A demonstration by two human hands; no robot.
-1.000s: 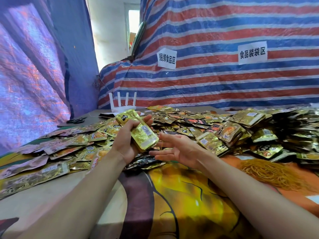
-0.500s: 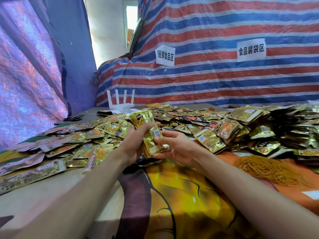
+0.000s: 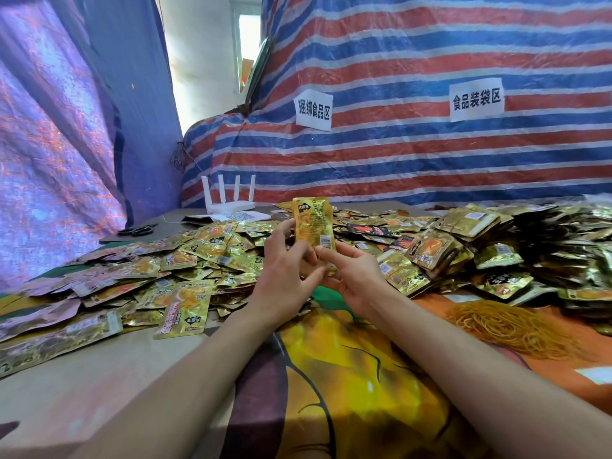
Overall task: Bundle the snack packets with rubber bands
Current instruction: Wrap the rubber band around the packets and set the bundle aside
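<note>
Both hands hold one upright gold packet stack (image 3: 313, 226): left hand (image 3: 284, 276) grips its side, right hand (image 3: 354, 273) pinches its base.

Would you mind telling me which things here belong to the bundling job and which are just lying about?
For the job: held packet stack, gripped upright by the left hand and right hand; loose packets heaped on the table; rubber bands piled at the right.
Lying about: white router; scissors; two paper signs on the striped tarp.
</note>
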